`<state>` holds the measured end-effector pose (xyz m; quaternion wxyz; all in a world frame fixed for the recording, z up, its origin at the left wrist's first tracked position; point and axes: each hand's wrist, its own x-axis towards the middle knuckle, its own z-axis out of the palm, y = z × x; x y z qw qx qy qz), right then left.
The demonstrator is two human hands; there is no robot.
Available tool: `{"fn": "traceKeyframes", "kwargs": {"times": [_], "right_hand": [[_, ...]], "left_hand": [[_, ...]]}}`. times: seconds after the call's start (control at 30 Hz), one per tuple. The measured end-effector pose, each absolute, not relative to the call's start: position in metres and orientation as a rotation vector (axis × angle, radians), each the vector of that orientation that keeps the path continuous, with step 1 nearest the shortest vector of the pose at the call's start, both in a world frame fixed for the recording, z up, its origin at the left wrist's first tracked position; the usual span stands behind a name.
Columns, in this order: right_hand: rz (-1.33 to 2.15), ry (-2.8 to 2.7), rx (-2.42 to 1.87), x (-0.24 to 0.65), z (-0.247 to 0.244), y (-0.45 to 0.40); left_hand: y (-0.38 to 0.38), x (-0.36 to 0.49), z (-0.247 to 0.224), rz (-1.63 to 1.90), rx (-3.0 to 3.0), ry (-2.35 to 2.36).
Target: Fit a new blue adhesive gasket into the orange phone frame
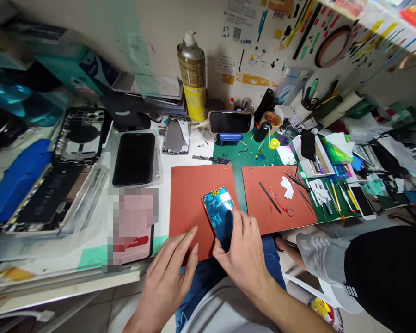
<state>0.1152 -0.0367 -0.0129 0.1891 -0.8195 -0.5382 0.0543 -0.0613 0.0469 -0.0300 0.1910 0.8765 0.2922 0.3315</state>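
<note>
Blue-faced phone point(217, 212) gripped by right hand point(245, 249), fingers bent over edge; left hand point(169, 270) palm-down, grip open.

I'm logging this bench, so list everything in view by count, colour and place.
Mats: two, red-brown, near edge
Handheld phone: one, blue, above left mat
Spray can: one, gold-and-yellow, by wall
Propped phone: one, black, on blue stand
Other phones: several, mixed, mostly left
Small tools: uncounted, mixed, right side
Tape roll: one, brownish, on wall
Other person: one, black-and-grey clothed, right
Left hand: one, bare, beside handheld phone
Right hand: one, bare, gripping handheld phone
</note>
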Motion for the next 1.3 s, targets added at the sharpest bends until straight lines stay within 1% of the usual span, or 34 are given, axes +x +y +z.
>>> {"fn": "traceKeyframes", "kwargs": {"times": [0.17,0.3,0.4,0.47,0.57,0.67,0.8,0.9,1.0,1.13,1.3], "right_hand": [[0.352,-1.86,-2.01,0.169,-0.001,-0.03],[0.407,-2.051,-1.842,0.196,0.003,-0.016],[0.413,-2.122,-1.781,0.207,0.003,-0.014],[0.41,-2.075,-1.862,0.214,0.003,-0.018],[0.319,-1.756,-2.249,0.232,0.003,-0.028],[0.211,-1.447,-2.547,0.253,0.001,-0.034],[0.24,-1.347,-2.693,0.267,-0.004,-0.033],[0.273,-1.364,-2.698,0.265,-0.007,-0.031],[0.291,-1.404,-2.627,0.265,-0.007,-0.033],[0.343,-1.437,-2.444,0.272,-0.003,-0.045],[0.632,-1.238,-1.854,0.277,-0.004,-0.066]], "left_hand": [[0.046,-0.065,-0.033,1.005,2.534,0.734],[0.047,-0.061,-0.036,1.04,2.607,0.63],[0.051,-0.058,-0.037,1.004,2.678,0.537],[0.057,-0.058,-0.036,0.947,2.746,0.46],[0.069,-0.06,-0.034,0.893,2.81,0.391],[0.084,-0.06,-0.032,0.846,2.793,0.496],[0.107,-0.053,-0.029,0.654,2.789,0.599],[0.128,-0.044,-0.023,0.387,2.686,0.636],[0.145,-0.034,-0.016,0.201,2.505,0.642],[0.157,-0.021,-0.011,0.135,2.478,0.588],[0.156,-0.015,-0.011,0.18,2.472,0.549]]}}
